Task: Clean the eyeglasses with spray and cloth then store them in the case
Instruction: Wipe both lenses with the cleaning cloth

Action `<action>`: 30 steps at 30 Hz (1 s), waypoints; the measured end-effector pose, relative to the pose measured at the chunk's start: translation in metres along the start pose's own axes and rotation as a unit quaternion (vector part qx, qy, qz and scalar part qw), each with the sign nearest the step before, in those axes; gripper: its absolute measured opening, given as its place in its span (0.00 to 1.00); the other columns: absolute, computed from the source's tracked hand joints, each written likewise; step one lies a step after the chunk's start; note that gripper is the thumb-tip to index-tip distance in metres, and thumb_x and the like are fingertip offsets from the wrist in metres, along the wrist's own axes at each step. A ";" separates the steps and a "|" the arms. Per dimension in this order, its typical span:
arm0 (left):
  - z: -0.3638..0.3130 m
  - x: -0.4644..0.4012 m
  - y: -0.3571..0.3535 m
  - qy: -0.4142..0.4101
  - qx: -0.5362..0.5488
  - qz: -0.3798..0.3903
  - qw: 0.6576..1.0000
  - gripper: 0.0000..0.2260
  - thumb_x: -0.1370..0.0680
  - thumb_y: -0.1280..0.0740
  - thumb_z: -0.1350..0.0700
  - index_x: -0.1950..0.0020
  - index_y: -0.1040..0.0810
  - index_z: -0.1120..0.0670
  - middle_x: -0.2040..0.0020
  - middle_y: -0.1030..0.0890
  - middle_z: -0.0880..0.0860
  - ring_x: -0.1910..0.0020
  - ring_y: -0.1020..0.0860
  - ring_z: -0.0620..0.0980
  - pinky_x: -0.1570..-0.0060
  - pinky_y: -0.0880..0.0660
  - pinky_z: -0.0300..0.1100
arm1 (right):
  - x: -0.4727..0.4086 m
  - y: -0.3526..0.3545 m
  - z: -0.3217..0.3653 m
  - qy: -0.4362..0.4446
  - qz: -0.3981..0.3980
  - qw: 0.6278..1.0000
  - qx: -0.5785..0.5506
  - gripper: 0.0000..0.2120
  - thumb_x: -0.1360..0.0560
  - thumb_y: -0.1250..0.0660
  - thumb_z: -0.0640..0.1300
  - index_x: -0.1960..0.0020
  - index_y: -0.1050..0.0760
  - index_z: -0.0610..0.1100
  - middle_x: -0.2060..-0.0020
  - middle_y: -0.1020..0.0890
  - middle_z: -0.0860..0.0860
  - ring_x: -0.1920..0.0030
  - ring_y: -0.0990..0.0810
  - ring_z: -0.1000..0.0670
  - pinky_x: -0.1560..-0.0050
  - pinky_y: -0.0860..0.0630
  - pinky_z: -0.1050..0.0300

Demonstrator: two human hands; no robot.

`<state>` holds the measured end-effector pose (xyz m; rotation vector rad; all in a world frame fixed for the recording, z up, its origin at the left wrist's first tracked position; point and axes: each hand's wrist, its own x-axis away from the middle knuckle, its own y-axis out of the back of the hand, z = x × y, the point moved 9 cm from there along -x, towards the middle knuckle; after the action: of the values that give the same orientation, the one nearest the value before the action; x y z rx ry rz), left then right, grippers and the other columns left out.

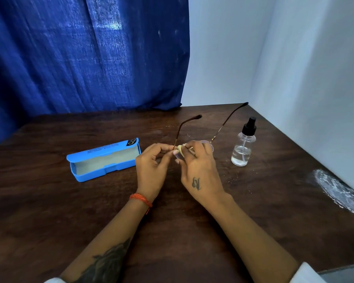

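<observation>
at frame centre the right hand (198, 166) pinches a small pale cloth (180, 150) against a lens of the eyeglasses (217, 131); the left hand (151, 166) pinches the frame by the left temple hinge, both temples pointing up and away; the spray bottle (242, 146) stands just right; the open blue case (103, 160) lies left on the dark table (49, 211), its lid print too small to read.
</observation>
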<state>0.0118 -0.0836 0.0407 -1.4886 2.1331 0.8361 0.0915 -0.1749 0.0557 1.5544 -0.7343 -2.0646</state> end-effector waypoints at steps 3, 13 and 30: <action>0.004 0.001 -0.001 0.014 0.009 -0.004 1.000 0.07 0.29 0.29 0.63 0.55 0.19 0.52 0.58 0.18 0.51 0.56 0.20 0.43 0.55 0.25 0.31 | 0.000 -0.004 -0.003 0.002 0.019 0.999 -0.051 0.10 0.31 0.29 0.32 0.50 0.20 0.36 0.53 0.21 0.40 0.52 0.24 0.41 0.53 0.27 0.57; 0.003 0.000 0.002 0.015 0.018 -0.012 1.000 0.08 0.29 0.30 0.63 0.53 0.20 0.51 0.57 0.18 0.51 0.55 0.20 0.44 0.54 0.24 0.32 | 0.000 0.018 -0.009 0.006 -0.059 0.989 -0.132 0.07 0.37 0.23 0.35 0.59 0.17 0.37 0.63 0.19 0.44 0.61 0.21 0.46 0.57 0.25 0.61; -0.002 0.002 0.002 -0.020 -0.026 -0.012 0.999 0.06 0.29 0.30 0.64 0.55 0.19 0.55 0.59 0.19 0.50 0.57 0.21 0.44 0.56 0.24 0.34 | 0.000 -0.012 -0.009 -0.013 0.036 0.993 -0.110 0.12 0.31 0.31 0.32 0.48 0.20 0.39 0.51 0.21 0.42 0.50 0.24 0.43 0.50 0.32 0.61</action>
<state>0.0096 -0.0858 0.0411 -1.5080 2.0746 0.9117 0.0996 -0.1672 0.0463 1.3623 -0.5420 -2.0410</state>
